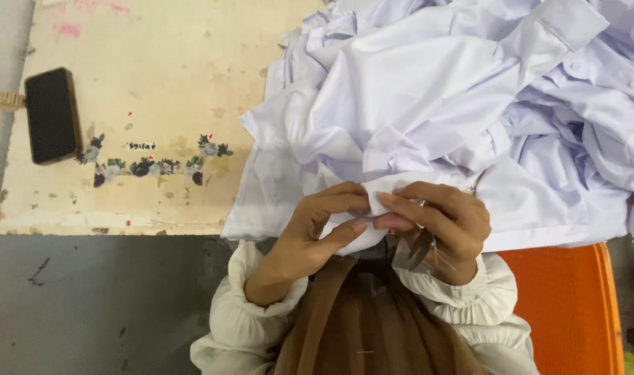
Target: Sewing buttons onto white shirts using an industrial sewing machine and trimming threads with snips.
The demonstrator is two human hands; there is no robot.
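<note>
Worn cream tabletop [157,83], paint-stained, flower stickers near front edge; black phone [52,115] at left edge. Heap of white shirts [456,90] fills right half, spilling over front edge. Left hand [310,232] and right hand [435,226] both pinch small fold of white fabric [376,198] just off front edge; fold's long axis runs left-right. Right hand also grips small snips [421,250], blades pointing down toward lap. Risk: snips nicking cloth or finger, since blades sit close beside pinch.

white shirt [428,104], crumpled, edge pinched up
</note>
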